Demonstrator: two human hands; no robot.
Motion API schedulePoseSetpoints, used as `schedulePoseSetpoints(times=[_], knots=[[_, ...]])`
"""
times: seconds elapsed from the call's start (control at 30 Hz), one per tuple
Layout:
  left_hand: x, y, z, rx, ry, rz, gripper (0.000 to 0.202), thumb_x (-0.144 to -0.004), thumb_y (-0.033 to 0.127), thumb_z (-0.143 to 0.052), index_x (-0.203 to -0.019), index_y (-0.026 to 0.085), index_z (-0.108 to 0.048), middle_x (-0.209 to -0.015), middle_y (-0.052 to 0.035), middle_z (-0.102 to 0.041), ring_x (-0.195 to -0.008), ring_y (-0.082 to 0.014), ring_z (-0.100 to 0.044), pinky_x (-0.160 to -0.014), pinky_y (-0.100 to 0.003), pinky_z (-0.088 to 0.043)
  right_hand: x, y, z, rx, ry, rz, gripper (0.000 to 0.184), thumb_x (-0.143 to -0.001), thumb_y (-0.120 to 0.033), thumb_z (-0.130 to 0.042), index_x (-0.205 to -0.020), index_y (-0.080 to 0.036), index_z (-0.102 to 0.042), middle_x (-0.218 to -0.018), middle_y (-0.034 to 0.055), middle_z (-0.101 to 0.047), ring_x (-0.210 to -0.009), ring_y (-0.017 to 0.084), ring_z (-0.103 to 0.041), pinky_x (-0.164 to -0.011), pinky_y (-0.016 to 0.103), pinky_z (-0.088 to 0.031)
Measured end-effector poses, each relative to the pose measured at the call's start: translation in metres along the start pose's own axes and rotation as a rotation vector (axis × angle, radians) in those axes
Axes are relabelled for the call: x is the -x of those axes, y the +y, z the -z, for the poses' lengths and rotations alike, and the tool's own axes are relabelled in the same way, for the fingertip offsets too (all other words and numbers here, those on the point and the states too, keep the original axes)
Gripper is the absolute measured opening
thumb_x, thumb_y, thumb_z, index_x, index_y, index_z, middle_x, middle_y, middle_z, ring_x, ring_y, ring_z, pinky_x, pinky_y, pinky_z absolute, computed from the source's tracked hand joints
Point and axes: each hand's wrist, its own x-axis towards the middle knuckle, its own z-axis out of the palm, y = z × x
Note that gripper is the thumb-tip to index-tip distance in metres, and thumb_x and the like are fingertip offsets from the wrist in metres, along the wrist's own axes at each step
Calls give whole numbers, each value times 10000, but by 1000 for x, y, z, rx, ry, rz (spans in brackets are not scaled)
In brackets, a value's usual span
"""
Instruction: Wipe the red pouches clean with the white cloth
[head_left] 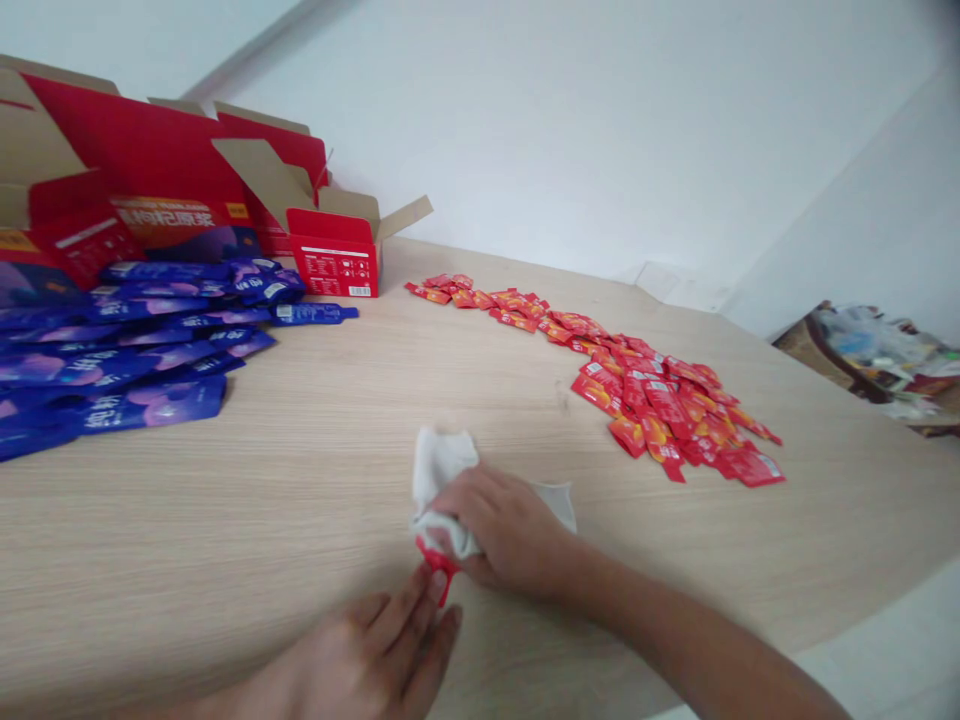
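Head view: right hand [502, 530] curled shut, gripping a white cloth [442, 470] bunched around a red sachet [436, 566] over the wooden tabletop [225, 540]. Left hand [367, 660] half open, fingers touching the sachet's lower end. Red sachet pile [637, 390] lies far right, purple pouches [127, 360] left, before an open red carton [334, 250].

Light wood table [225, 540]: red sachets [637, 400], blue pouches [135, 370].
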Motion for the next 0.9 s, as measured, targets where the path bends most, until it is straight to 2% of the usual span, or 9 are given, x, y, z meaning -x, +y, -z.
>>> schedulePoseSetpoints(times=[0.07,0.13,0.27,0.37,0.43,0.57,0.67,0.8,0.9], knots=[[-5,-6,11,13,-33,-43,520,-976,422,-579,-1356,73,-649,-1276,-179,-733,-1125,-315,-730,-867,-343,-612,-2,-5,-7,5,-139,82,235,-1001,-349,-637,-1189,-210,-620,-1070,60,-698,-1021,226,-628,-956,350,-502],[-8,-12,21,21,-84,-68,547,-966,416,-581,-1390,73,-625,-1319,-176,-711,-1151,-303,-723,-894,-334,-611,-4,8,-11,39,-161,9,241,-1004,-334,-636,-1205,-201,-626,-1099,66,-699,-1055,225,-631,-978,348,-500],[-9,-21,32,28,-97,-91,561,-930,396,-640,-1400,90,-617,-1339,-162,-702,-1182,-297,-712,-901,-323,-612,-2,61,-4,170,-9,-273,201,-1045,-268,-553,-1221,-192,-614,-1148,104,-690,-1086,239,-636,-978,366,-509],[-13,-31,35,143,-41,-70,633,-946,536,-652,-1404,101,-609,-1336,-151,-710,-1186,-300,-709,-916,-332,-614,5,87,5,217,139,-392,200,-1076,-294,-484,-1211,-199,-598,-1125,110,-683,-1051,247,-640,-940,370,-518],[-18,-40,34,318,19,25,545,-983,510,-623,-1377,133,-616,-1291,-116,-740,-1136,-267,-727,-937,-329,-610,9,92,7,199,242,-430,234,-1093,-325,-437,-1216,-191,-583,-1123,119,-678,-1049,250,-638,-940,374,-513],[-28,-55,19,639,124,321,275,-1059,234,-475,-1298,249,-610,-1127,-30,-761,-1041,-185,-714,-914,-286,-594,9,93,4,127,336,-486,290,-1101,-352,-394,-1246,-169,-566,-1135,122,-675,-1066,243,-636,-953,368,-500],[-37,-60,6,593,78,424,307,-1072,317,-478,-1352,239,-578,-1138,-71,-725,-1028,-230,-693,-907,-374,-600,6,95,2,98,354,-540,302,-1102,-345,-378,-1259,-161,-560,-1152,119,-682,-1079,233,-644,-960,359,-499],[-60,-59,-1,482,-117,498,578,-1001,591,-561,-1396,169,-582,-1313,-166,-663,-1174,-348,-646,-1011,-552,-557,5,97,2,114,347,-559,301,-1103,-318,-368,-1273,-153,-554,-1175,125,-693,-1085,226,-658,-951,346,-506],[-81,-61,-1,457,-184,553,717,-935,687,-595,-1348,101,-608,-1326,-228,-650,-1195,-414,-628,-1030,-629,-518,6,100,1,138,308,-564,292,-1100,-308,-381,-1270,-156,-562,-1190,132,-697,-1105,230,-655,-961,345,-501]])
